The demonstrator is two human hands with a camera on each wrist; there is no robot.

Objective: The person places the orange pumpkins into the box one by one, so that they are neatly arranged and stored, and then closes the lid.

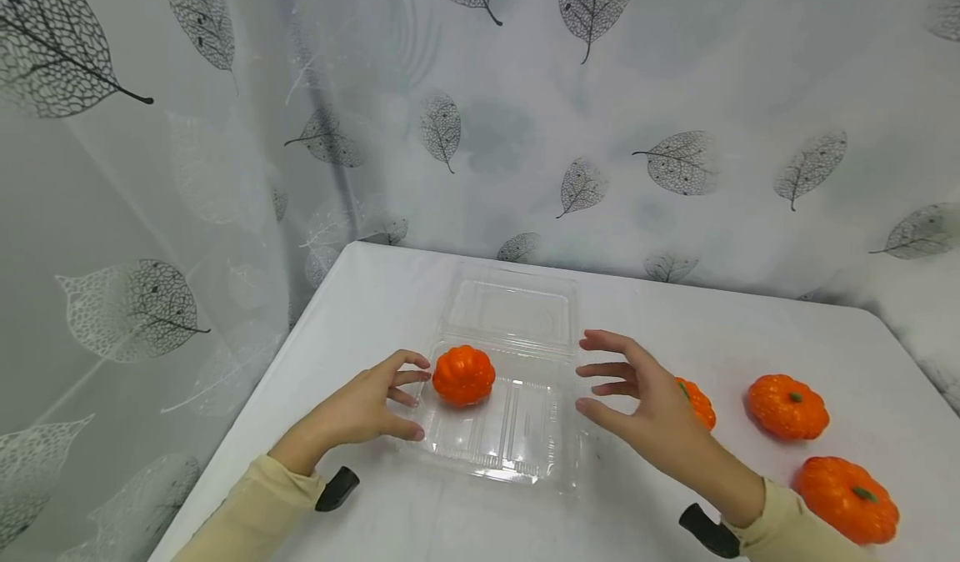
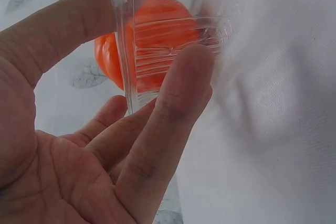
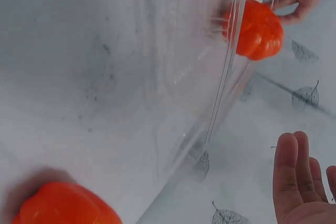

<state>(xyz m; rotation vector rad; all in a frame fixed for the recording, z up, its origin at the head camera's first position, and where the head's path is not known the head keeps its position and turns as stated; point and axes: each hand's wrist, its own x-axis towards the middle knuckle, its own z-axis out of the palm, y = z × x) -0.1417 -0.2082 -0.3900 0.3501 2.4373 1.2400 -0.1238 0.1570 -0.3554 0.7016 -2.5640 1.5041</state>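
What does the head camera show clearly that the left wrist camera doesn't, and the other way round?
Only the head view clearly shows three pumpkins to the right of the box, the beige sleeves and the box's open lid.

Only the left wrist view shows the creased palm of the left hand and a close look at the box's ridged plastic.

Both show the left hand, the clear box, the pumpkin in it, the white table and the leaf-patterned curtain.

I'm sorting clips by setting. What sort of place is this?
Probably an indoor, curtained-off work corner: leaf-patterned curtains hang behind a white table, which holds orange pumpkins and an open clear container.
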